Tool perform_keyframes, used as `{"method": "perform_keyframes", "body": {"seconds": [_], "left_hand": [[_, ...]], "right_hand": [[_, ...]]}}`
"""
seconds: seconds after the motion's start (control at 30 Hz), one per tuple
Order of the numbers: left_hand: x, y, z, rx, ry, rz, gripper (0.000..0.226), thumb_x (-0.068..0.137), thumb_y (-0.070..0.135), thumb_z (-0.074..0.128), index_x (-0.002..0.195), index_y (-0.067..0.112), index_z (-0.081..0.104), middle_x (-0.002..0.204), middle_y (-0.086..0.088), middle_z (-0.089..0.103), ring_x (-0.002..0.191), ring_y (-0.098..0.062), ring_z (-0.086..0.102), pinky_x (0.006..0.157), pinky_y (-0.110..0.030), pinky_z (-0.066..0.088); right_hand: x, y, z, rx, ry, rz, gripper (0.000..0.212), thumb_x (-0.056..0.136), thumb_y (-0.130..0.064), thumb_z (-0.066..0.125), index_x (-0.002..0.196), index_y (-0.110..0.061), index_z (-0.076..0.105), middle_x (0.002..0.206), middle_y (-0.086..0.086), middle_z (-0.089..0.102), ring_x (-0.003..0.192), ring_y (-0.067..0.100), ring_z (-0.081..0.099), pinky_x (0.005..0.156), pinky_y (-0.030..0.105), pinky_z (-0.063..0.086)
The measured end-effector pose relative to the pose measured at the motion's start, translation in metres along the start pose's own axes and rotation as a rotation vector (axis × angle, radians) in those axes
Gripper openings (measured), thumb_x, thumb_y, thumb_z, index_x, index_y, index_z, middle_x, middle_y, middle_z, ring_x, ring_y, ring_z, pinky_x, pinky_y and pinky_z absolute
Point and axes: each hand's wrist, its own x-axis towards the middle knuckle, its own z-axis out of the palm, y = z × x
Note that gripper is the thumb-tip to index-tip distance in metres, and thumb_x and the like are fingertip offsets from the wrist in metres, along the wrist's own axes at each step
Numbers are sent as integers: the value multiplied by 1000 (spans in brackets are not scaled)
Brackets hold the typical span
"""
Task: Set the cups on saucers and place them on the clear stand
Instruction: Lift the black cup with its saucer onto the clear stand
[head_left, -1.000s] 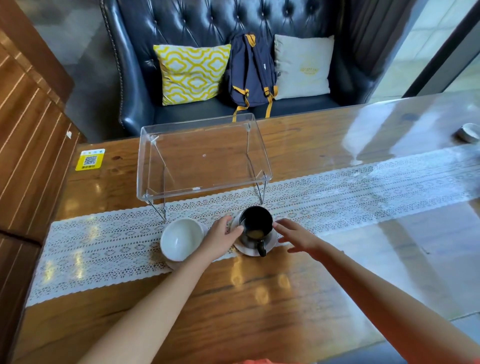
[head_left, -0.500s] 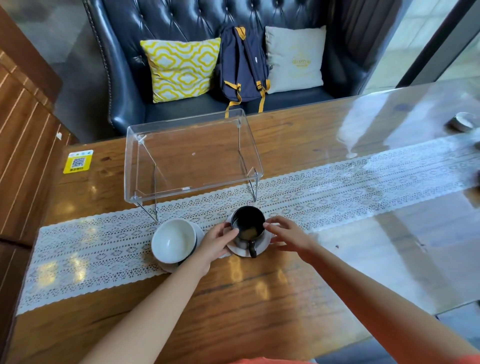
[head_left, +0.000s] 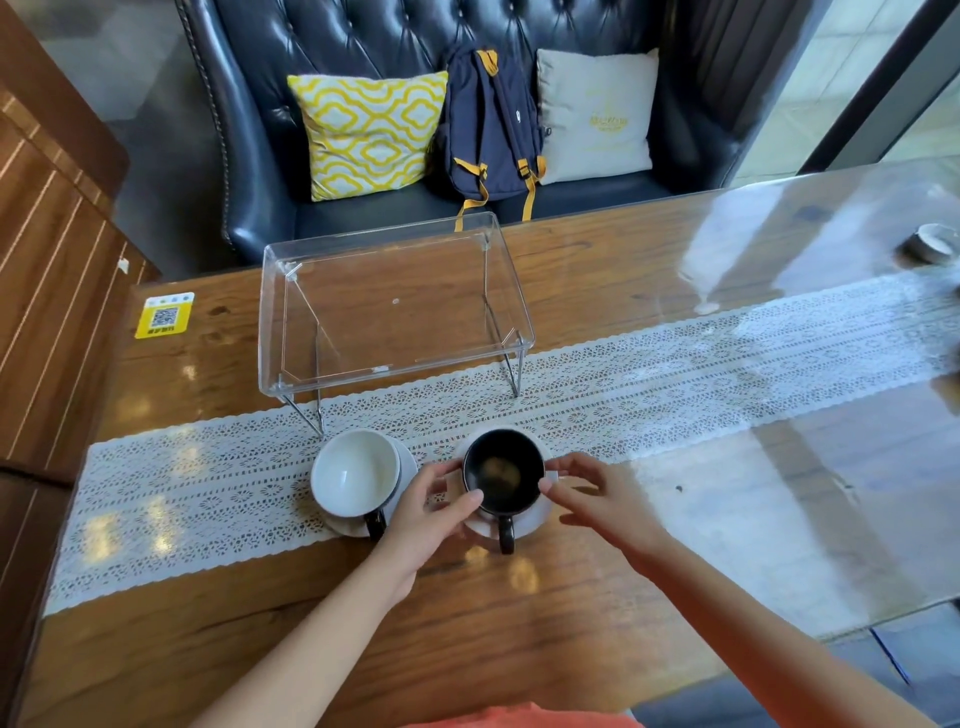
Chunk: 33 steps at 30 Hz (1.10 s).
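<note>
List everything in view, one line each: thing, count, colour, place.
black cup: 1, on white saucer, table centre
white cup: 1, on its saucer, left of black cup
clear stand: 1, behind the cups
lace runner: 1, white, across wooden table
QR sticker: 1, yellow, table's left
backpack: 1, navy, on dark sofa
cushions: 2, yellow-patterned, cream
left hand, right hand: at the black cup's saucer

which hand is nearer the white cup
Left. The left hand sits just right of the white cup; the right hand is beyond the black cup.
</note>
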Motion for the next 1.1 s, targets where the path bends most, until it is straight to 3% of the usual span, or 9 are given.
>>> {"method": "perform_keyframes", "body": {"seconds": [0.13, 0.23, 0.4, 0.6, 0.73, 0.83, 1.1], "left_hand": [[-16, 52, -5, 28, 29, 130, 33, 78, 27, 71, 105, 40, 55, 121, 3, 56, 102, -16, 63, 83, -31, 55], [-20, 101, -14, 52, 54, 223, 38, 74, 34, 72, 108, 39, 57, 119, 7, 56, 101, -12, 62, 83, -32, 55], [2, 160, -25, 37, 93, 278, 43, 71, 40, 73, 111, 34, 56, 116, 4, 64, 102, -16, 64, 86, -37, 54], [53, 179, -34, -15, 176, 190, 40, 79, 41, 68, 115, 28, 55, 106, 8, 64, 95, -12, 61, 71, -26, 53], [79, 176, -42, 29, 179, 92, 33, 79, 43, 67, 107, 30, 56, 106, 6, 63, 98, -17, 63, 72, -27, 54], [95, 177, -46, 50, 171, 60, 22, 79, 43, 67, 95, 32, 55, 99, 8, 62, 92, -18, 63, 70, -27, 53], [125, 178, -47, 63, 150, -27, 42, 82, 41, 64, 118, 24, 52, 102, 3, 60, 91, -19, 63, 68, -26, 52]], "right_hand": [[-9, -54, -11, -9, 9, -147, 16, 74, -41, 74, 87, -34, 69, 101, -15, 70, 83, 1, 70, 61, 23, 57], [-6, -104, -18, -41, 16, -231, 17, 69, -45, 73, 84, -38, 69, 96, -17, 71, 79, -1, 69, 58, 22, 55], [29, -171, -23, -146, 46, -357, 16, 81, -42, 66, 91, -30, 67, 100, 0, 72, 83, 9, 67, 57, 20, 53], [93, -195, -15, -201, -18, -236, 42, 86, -45, 58, 114, -14, 63, 115, 9, 66, 97, 21, 64, 72, 31, 55], [123, -191, -11, -250, -47, -161, 51, 86, -47, 57, 123, -11, 59, 117, 14, 66, 87, 20, 66, 65, 27, 55], [138, -190, -10, -268, -54, -143, 46, 88, -43, 54, 119, -9, 60, 113, 19, 69, 83, 22, 67, 66, 29, 57], [158, -201, -1, -414, -30, -100, 48, 94, -33, 43, 119, 5, 57, 113, 24, 64, 101, 36, 66, 83, 46, 58]]}}
